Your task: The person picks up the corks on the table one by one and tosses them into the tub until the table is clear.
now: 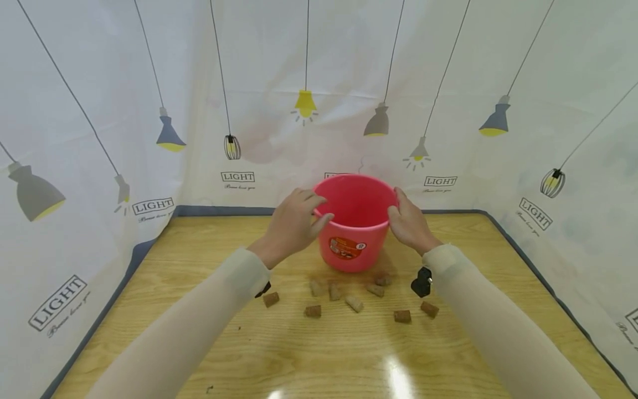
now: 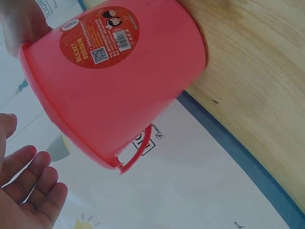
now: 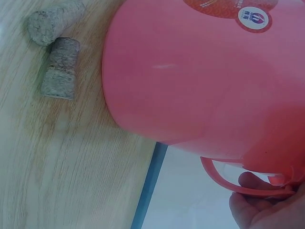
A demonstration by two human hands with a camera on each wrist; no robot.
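A pink plastic bucket (image 1: 351, 244) with an orange oval label (image 2: 100, 37) stands upright at the back of the wooden table. My right hand (image 1: 410, 221) grips its right side at the rim, with fingers around the handle (image 3: 224, 181) in the right wrist view. Beside the left rim is my left hand (image 1: 295, 221), its fingers loosely bent and, in the left wrist view, apart from the bucket with nothing in them. On that side the handle (image 2: 138, 155) hangs free. Several corks lie in front of the bucket, among them a pale cork (image 1: 354, 303) and a brown cork (image 1: 313, 311).
More brown corks lie to the left (image 1: 271, 299) and right (image 1: 402, 316) on the table (image 1: 299, 360). A white curtain (image 1: 274, 144) printed with lamps surrounds the table at the back and both sides, its dark blue border along the edge.
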